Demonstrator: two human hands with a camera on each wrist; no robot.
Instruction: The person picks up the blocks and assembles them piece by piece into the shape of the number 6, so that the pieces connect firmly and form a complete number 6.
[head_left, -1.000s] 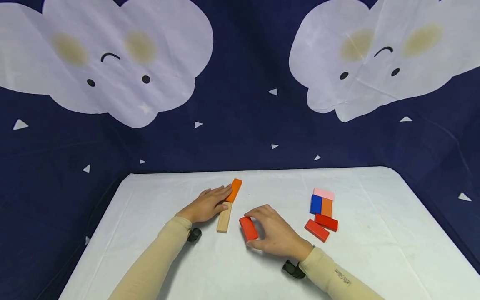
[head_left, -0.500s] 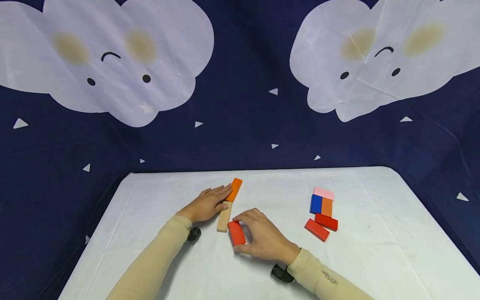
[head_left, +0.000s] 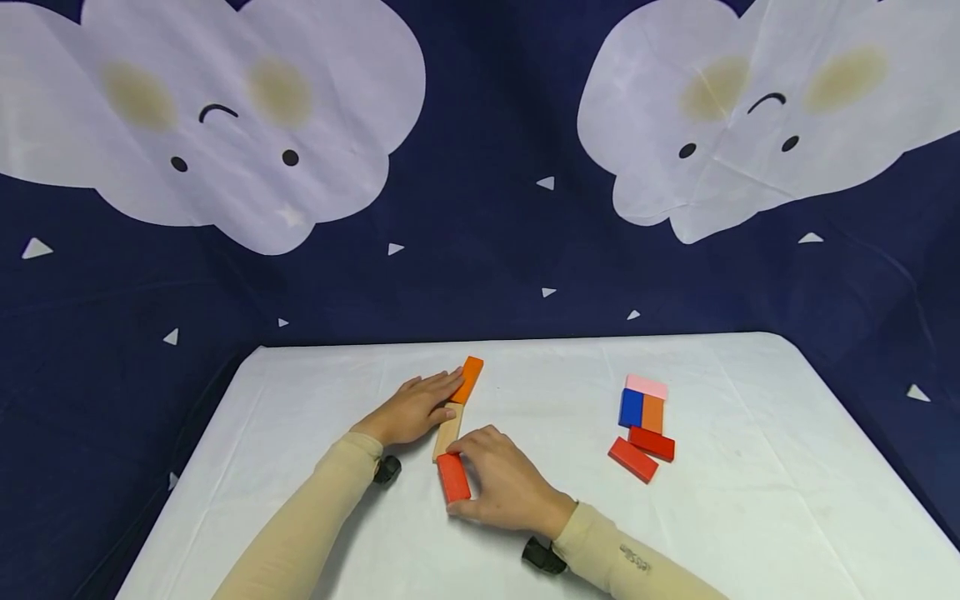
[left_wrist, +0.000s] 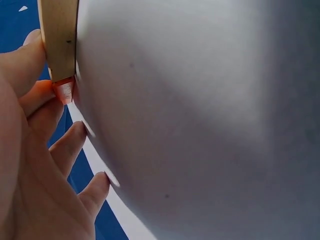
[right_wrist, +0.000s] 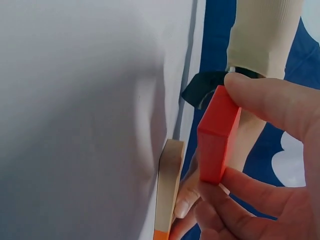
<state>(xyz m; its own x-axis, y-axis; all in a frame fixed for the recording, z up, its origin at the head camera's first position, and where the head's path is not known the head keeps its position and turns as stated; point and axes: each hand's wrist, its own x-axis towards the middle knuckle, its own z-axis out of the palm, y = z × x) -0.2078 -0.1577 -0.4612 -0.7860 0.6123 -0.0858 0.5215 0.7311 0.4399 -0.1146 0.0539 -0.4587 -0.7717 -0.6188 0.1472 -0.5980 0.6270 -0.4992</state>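
Note:
My right hand (head_left: 513, 485) pinches a red rectangular block (head_left: 453, 478) by its two ends, thumb at one and fingers at the other. The red block is at the near end of a plain wooden block (head_left: 447, 435); whether they touch cannot be told. End to end beyond the wooden one lies an orange block (head_left: 471, 377). My left hand (head_left: 408, 415) lies along the left of this row, its extended fingers touching the orange block and the thumb at the wooden block (left_wrist: 59, 40). In the right wrist view the held red block (right_wrist: 216, 135) shows a gap from the wooden block (right_wrist: 169, 185).
To the right on the white-covered table (head_left: 360, 533) lie a pink block (head_left: 647, 387), a blue block (head_left: 631, 408) and an orange-brown block (head_left: 652, 414), side by side. Two red blocks (head_left: 633, 460) sit just in front of them. A navy cloth with clouds (head_left: 480, 208) hangs behind.
My right hand has carried the red block left and nearer to me, from right of the wooden block to its near end. My left hand and the other blocks have stayed put.

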